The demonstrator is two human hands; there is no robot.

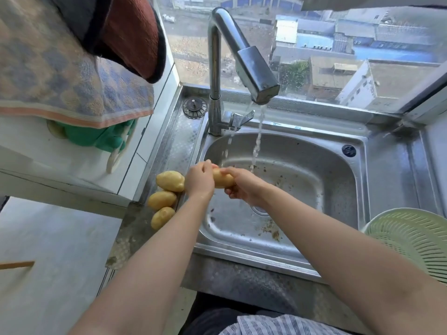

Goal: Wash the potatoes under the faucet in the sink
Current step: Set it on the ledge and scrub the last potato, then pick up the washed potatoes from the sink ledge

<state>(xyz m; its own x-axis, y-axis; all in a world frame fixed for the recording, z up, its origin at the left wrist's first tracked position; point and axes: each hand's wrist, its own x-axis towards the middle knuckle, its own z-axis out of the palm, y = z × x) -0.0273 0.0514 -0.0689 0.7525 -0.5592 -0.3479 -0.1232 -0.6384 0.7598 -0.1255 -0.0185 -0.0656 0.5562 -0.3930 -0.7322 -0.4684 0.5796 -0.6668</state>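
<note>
Yellow potato (222, 178) half hidden, left hand (199, 179), right hand (243, 187), fingers clasping it

A steel surface (169, 141) surrounded the sink (358, 180). Three potatoes (162, 199) lay in a row on its left ledge, touching one another. A green colander (411, 238) sat at its right edge

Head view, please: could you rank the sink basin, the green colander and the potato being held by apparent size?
1. Sink basin.
2. Green colander, cropped by the frame, so its full size is unsure.
3. Held potato, partly covered by both hands.
</note>
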